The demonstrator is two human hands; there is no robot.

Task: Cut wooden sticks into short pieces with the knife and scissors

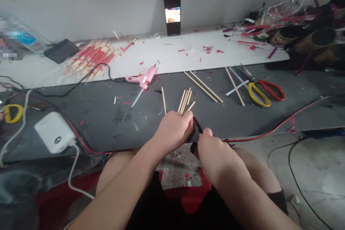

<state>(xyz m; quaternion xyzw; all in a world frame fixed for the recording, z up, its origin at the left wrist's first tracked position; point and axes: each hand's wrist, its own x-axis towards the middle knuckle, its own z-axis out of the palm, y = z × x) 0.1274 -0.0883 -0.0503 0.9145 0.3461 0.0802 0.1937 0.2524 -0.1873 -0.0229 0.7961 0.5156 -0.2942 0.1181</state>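
left hand point(172, 131) and right hand point(214, 150) clenched, together pinching a narrow black strip point(198, 125) between them; loose wooden sticks point(184, 101) lie just ahead of the grip, a pink glue gun point(142, 78) beyond.

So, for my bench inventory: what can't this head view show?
All in the head view:
Dark piece between the left hand and right hand: fingers hide most.
Phone screen: too small to read.
Clear container at left: pixelated, cut off by the edge.
Pile at upper right: cut off by edge.
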